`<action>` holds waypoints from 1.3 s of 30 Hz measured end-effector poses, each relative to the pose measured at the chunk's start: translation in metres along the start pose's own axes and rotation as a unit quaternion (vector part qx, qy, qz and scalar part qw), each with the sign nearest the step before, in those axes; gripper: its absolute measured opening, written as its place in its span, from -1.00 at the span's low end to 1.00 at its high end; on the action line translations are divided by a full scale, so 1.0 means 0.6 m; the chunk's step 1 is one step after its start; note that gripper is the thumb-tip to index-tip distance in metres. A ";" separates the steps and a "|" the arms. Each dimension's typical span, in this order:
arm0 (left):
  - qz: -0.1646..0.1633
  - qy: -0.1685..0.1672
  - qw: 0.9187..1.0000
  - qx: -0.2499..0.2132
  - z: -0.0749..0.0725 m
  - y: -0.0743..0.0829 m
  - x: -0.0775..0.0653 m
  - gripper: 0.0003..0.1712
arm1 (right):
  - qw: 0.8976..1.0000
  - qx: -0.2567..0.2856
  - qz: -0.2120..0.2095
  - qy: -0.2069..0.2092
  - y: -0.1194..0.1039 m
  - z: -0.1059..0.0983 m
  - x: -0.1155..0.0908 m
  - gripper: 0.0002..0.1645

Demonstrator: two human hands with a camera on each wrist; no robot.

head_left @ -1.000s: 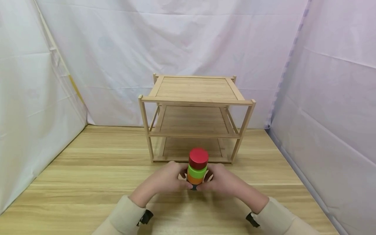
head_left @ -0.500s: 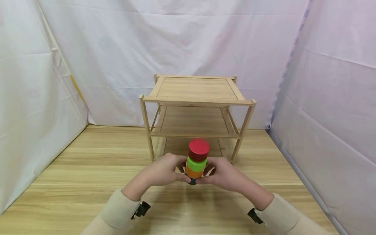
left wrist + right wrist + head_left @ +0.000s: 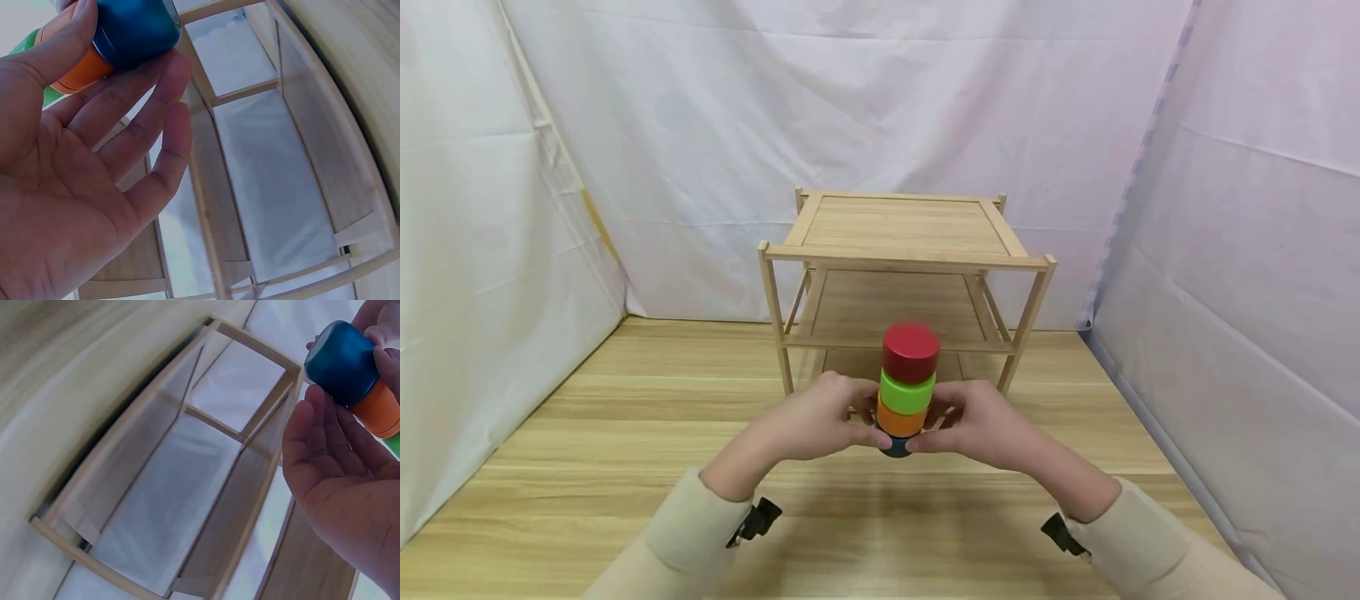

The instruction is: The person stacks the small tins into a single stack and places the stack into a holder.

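Both hands hold a stack of coloured cylinders between them, upright in front of the shelf in the head view. From the top it runs from a red cylinder (image 3: pixel 911 354) through a green one (image 3: pixel 907 393) and an orange one (image 3: pixel 900 420) to a dark blue one (image 3: pixel 137 31). My left hand (image 3: pixel 823 423) grips the lower part from the left, thumb on the blue piece. Opposite it, my right hand (image 3: pixel 988 427) grips from the right, its thumb close to the left thumb. The blue cylinder's underside (image 3: pixel 322 347) shows in the right wrist view, raised off the table.
Behind the stack stands a three-tier wooden shelf (image 3: pixel 902 260) on the wood-grain table (image 3: pixel 625 433). White cloth (image 3: pixel 700 125) hangs behind and at both sides. Dark clips (image 3: pixel 758 518) sit at the sleeve cuffs.
Both hands have raised the stack and moved it forward, up the head view toward the shelf. Their hold on it looks the same, and the forearms have spread apart slightly.
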State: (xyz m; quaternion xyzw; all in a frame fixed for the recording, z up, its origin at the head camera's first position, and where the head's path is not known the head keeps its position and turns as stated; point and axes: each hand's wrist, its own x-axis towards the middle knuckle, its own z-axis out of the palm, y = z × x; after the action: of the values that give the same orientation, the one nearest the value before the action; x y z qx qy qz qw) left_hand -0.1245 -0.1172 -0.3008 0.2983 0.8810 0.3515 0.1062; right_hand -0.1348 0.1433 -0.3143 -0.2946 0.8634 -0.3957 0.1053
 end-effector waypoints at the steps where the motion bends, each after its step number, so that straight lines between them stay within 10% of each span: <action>1: 0.001 0.002 1.000 -0.001 -0.003 0.003 0.000 -0.55 | 1.000 0.003 -0.004 -0.001 -0.002 -0.003 0.000 -0.59; 39: -0.051 0.014 0.998 -0.031 -0.115 0.088 0.041 -0.47 | 0.999 -0.036 0.004 -0.017 -0.093 -0.132 0.044 -0.51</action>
State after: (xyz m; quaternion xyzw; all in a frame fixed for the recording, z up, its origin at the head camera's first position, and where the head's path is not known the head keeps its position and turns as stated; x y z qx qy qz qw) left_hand -0.1478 -0.1107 -0.2138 0.2447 0.8852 0.3767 0.1211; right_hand -0.1651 0.1483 -0.2190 -0.3016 0.8763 -0.3589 0.1110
